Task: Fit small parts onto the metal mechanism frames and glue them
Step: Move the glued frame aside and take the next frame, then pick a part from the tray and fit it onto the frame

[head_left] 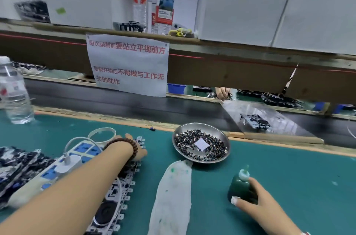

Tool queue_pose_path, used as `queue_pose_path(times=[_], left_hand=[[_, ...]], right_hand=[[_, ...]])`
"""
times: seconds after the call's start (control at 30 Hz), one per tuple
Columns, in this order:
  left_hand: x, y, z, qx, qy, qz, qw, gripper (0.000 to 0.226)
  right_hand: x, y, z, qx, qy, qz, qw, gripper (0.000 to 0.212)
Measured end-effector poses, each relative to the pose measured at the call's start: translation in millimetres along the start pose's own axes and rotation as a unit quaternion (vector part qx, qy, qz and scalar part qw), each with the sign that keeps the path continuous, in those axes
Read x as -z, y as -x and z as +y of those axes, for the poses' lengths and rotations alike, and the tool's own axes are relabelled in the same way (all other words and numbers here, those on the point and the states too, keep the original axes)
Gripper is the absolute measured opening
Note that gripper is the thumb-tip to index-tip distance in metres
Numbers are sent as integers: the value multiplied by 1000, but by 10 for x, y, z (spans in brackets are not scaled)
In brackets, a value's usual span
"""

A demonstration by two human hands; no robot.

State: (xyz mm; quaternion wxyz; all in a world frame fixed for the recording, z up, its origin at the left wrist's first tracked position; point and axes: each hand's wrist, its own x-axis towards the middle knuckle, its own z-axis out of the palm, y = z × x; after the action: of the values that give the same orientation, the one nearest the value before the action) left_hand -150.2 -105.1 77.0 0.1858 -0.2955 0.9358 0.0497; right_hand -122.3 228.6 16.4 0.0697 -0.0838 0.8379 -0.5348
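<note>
Row of metal mechanism frames (123, 186), laid side by side in a line running from the near edge of the table (289, 173) toward its far edge, left of centre. The left hand (137, 150) rests on the far end of this row, palm down; its fingers are hidden behind the wrist, so whether they lie flat or curl cannot be told. A brown bead bracelet (123, 143) circles that wrist. The right hand (256, 196) grips a dark green glue bottle (240, 186), thumb and fingers curled round its body; the bottle stands upright on the table toward the near right, its pale cap and nozzle uppermost. Between row and bottle lies a white cloth (171, 196) with green stains, reaching from the near edge to just under a round metal dish (201, 142). The dish holds a heap of small dark parts (215, 150) and a white paper slip (201, 144), and sits near the table's far edge. Left of the row: a white and blue power strip (63, 167) with a plugged-in charger (68, 159), a white ring (102, 134) beyond it, and a pile of further frames (19, 165) at the left edge. A clear water bottle (14, 92) stands at the far left corner. Beyond the table runs a dark conveyor belt (134, 104) carrying one frame (256, 119); above hangs a printed notice (128, 64).
</note>
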Motion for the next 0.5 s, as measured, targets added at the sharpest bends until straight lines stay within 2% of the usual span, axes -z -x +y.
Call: queue_pose_path(times=[0.3, 0.37, 0.5], left_hand=[[154, -23, 52, -36, 54, 24, 998, 88], [253, 41, 82, -65, 72, 49, 994, 84], [423, 342, 249, -127, 122, 93, 980, 92]], right_hand=[[-41, -114, -6, -12, 41, 154, 987, 33], [-45, -133, 0, -19, 50, 165, 985, 36], [-52, -89, 64, -23, 39, 169, 985, 50]])
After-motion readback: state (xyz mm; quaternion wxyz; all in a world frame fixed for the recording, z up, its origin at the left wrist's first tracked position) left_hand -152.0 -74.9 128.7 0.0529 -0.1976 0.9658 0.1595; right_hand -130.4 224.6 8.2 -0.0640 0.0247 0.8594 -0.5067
